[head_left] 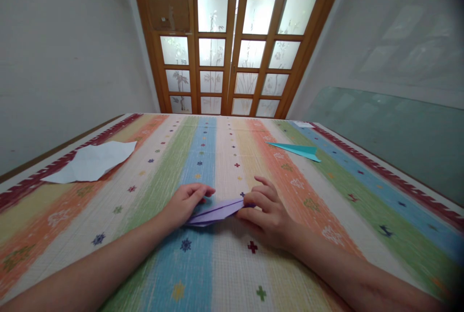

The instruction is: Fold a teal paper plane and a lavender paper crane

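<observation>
Both hands rested on a folded purple paper (217,211) lying on the striped tablecloth (224,273). The left hand (186,203) lay at the paper's 9 o'clock end, fingers curled down flat against it. The right hand (266,213) pinched the 3 o'clock end between thumb and bent fingers. A teal paper plane (297,151) lay well apart at 1 o'clock, a white folded sheet (92,162) at 10 o'clock.
</observation>
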`<action>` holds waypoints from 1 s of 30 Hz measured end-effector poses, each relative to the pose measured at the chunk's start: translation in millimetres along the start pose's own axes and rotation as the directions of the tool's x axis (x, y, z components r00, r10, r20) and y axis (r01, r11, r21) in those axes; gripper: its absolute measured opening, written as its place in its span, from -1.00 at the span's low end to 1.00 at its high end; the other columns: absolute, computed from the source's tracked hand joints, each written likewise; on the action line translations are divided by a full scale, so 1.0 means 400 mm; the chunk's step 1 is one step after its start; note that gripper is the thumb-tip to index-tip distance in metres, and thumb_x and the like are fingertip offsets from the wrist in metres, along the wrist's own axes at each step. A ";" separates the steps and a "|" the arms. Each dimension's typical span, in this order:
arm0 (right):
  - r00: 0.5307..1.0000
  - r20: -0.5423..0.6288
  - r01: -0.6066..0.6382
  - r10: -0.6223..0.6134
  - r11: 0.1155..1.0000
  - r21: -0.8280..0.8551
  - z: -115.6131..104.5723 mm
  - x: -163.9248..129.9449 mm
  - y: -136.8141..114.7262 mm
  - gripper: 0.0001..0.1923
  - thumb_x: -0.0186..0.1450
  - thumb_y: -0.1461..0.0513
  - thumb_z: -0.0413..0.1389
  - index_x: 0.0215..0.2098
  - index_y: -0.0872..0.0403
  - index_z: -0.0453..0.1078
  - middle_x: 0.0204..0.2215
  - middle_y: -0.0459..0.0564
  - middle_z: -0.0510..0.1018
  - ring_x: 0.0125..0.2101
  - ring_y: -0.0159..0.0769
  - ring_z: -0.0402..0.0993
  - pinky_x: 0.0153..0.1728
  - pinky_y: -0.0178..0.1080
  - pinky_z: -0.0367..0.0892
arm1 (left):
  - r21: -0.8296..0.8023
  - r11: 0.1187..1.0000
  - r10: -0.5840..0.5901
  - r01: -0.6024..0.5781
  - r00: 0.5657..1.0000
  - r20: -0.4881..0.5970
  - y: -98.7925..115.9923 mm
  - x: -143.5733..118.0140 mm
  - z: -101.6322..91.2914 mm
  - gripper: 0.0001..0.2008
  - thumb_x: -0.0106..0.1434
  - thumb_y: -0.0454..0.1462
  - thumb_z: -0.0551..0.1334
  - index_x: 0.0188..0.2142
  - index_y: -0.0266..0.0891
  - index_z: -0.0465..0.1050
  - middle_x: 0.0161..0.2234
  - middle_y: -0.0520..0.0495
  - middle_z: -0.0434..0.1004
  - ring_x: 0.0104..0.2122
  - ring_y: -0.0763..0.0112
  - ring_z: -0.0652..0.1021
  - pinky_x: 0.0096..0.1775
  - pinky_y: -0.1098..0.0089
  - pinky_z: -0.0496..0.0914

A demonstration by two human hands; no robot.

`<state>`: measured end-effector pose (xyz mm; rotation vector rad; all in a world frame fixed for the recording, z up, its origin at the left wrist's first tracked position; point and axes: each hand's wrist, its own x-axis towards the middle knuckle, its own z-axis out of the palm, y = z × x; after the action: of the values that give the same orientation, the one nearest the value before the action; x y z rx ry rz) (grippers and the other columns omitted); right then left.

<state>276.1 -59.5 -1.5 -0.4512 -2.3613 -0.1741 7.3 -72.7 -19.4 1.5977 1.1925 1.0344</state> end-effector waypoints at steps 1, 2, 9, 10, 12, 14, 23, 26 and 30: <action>1.000 0.025 0.018 -0.018 1.000 0.003 0.000 0.000 0.001 -0.89 0.29 0.28 0.18 -0.24 -0.09 0.48 -0.30 -0.09 0.52 -0.19 -0.22 0.34 0.24 0.11 0.06 | 0.081 0.996 0.031 -0.032 0.999 0.020 0.006 -0.002 -0.001 -0.68 0.37 -0.11 0.12 -0.15 -0.25 0.57 -0.18 -0.15 0.63 -0.17 0.24 0.59 -0.11 0.21 0.48; 0.998 0.048 0.032 -0.033 0.999 0.007 0.000 0.000 0.002 -0.90 0.29 0.27 0.18 -0.25 -0.08 0.47 -0.28 -0.09 0.52 -0.18 -0.22 0.34 0.24 0.11 0.06 | 0.156 0.985 0.071 -0.077 0.996 0.045 0.013 -0.005 -0.003 -0.73 0.35 -0.15 0.16 -0.16 -0.22 0.58 -0.18 -0.12 0.63 -0.17 0.26 0.58 -0.08 0.22 0.46; 0.969 0.244 0.019 -0.026 0.999 0.031 0.005 0.009 0.012 -0.91 0.32 0.24 0.13 -0.33 -0.06 0.47 -0.20 -0.08 0.53 -0.15 -0.20 0.36 0.27 0.17 -0.05 | 0.424 0.847 0.240 -0.322 0.942 0.235 0.034 -0.020 -0.002 -0.76 0.27 -0.36 0.20 -0.15 -0.14 0.61 -0.10 -0.08 0.61 -0.10 0.31 0.57 0.01 0.24 0.40; 0.965 0.262 0.011 -0.022 0.999 0.044 0.005 0.010 0.012 -0.92 0.32 0.23 0.13 -0.32 -0.06 0.47 -0.19 -0.08 0.53 -0.13 -0.20 0.37 0.27 0.18 -0.07 | 0.446 0.825 0.250 -0.348 0.932 0.264 0.035 -0.022 -0.001 -0.74 0.26 -0.38 0.21 -0.13 -0.13 0.61 -0.07 -0.08 0.60 -0.08 0.29 0.56 0.03 0.22 0.39; 0.958 0.287 -0.007 -0.019 0.996 0.090 0.006 0.012 0.012 -0.94 0.31 0.21 0.14 -0.32 -0.05 0.46 -0.19 -0.08 0.54 -0.12 -0.20 0.38 0.27 0.18 -0.08 | 0.471 0.784 0.276 -0.404 0.907 0.319 0.036 -0.027 0.001 -0.72 0.26 -0.38 0.21 -0.09 -0.12 0.59 -0.04 -0.09 0.59 -0.05 0.28 0.54 0.05 0.20 0.38; 0.952 0.304 -0.029 -0.016 0.989 0.146 0.008 0.012 0.011 -0.95 0.30 0.20 0.15 -0.33 -0.03 0.44 -0.20 -0.07 0.55 -0.13 -0.21 0.40 0.25 0.15 -0.03 | 0.482 0.750 0.301 -0.452 0.883 0.361 0.038 -0.032 0.004 -0.71 0.27 -0.37 0.20 -0.06 -0.12 0.58 -0.03 -0.11 0.58 -0.03 0.27 0.53 0.06 0.18 0.37; 0.920 0.381 -0.034 -0.091 0.951 0.308 0.012 0.016 0.005 -0.74 0.31 0.34 0.05 -0.07 0.03 0.45 -0.22 0.00 0.59 -0.18 -0.25 0.47 -0.03 -0.10 0.31 | 0.461 0.687 0.348 -0.562 0.811 0.471 0.059 -0.046 0.010 -0.65 0.30 -0.41 0.11 0.03 -0.17 0.50 -0.02 -0.14 0.56 -0.02 0.26 0.51 0.07 0.18 0.37; 0.918 0.378 -0.003 -0.120 0.951 0.308 0.010 0.018 0.005 -0.76 0.34 0.31 0.05 -0.08 0.01 0.49 -0.19 0.00 0.60 -0.16 -0.25 0.47 -0.05 -0.10 0.31 | 0.446 0.673 0.353 -0.590 0.786 0.507 0.069 -0.052 0.013 -0.64 0.28 -0.42 0.11 0.01 -0.17 0.51 0.00 -0.14 0.55 0.01 0.23 0.50 0.09 0.15 0.36; 0.915 0.384 0.003 -0.126 0.952 0.306 0.007 0.020 0.007 -0.79 0.35 0.27 0.06 -0.11 0.02 0.51 -0.20 -0.02 0.61 -0.17 -0.25 0.48 -0.06 -0.10 0.32 | 0.436 0.650 0.352 -0.622 0.756 0.552 0.077 -0.059 0.019 -0.63 0.27 -0.43 0.10 0.00 -0.19 0.52 0.01 -0.14 0.55 0.01 0.23 0.51 0.11 0.16 0.36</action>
<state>269.9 -54.2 1.8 -0.2764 -2.7452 0.2737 17.6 -101.9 4.9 2.6247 0.8050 0.5622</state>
